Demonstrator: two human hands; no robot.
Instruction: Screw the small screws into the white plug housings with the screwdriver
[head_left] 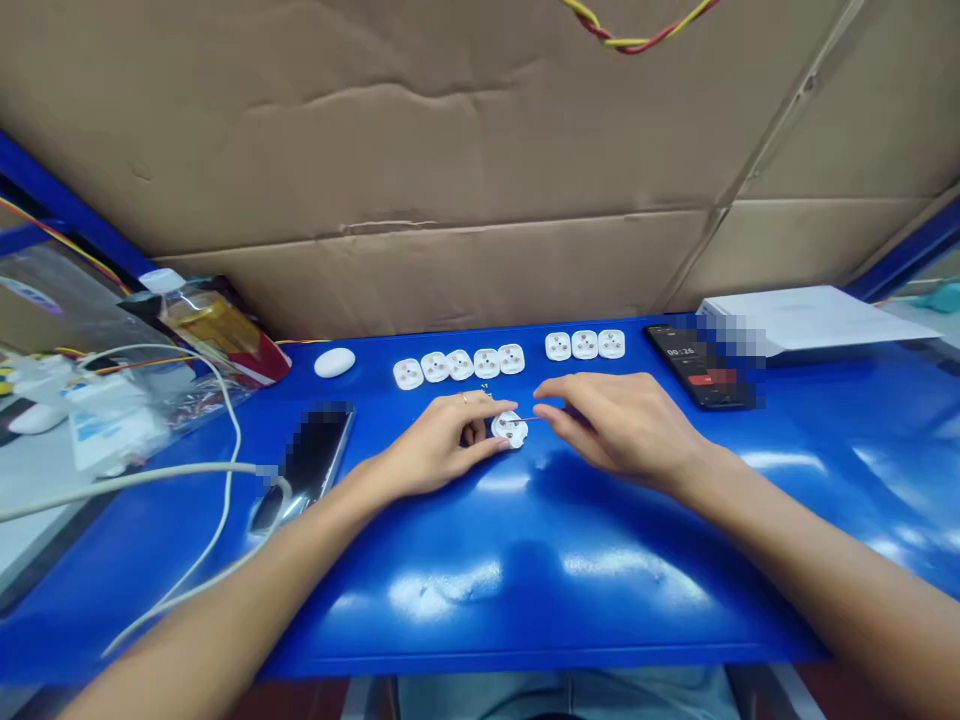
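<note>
A small round white plastic socket insert [511, 430] lies on the blue table [525, 560] between my hands. My left hand [442, 445] grips it from the left, thumb and fingers curled round it. My right hand [615, 425] pinches a thin metal pin [529, 419] and holds its tip at the insert. Behind them lie two rows of matching white inserts: several at the left [459, 366], three at the right [585, 345].
A phone showing a timer [694, 365] lies at the back right beside a white box [810, 315]. Another phone [311, 460] with a white cable [150, 475] lies left. A white oval case [334, 362] and a bag of items [202, 325] sit back left. A cardboard wall rises behind.
</note>
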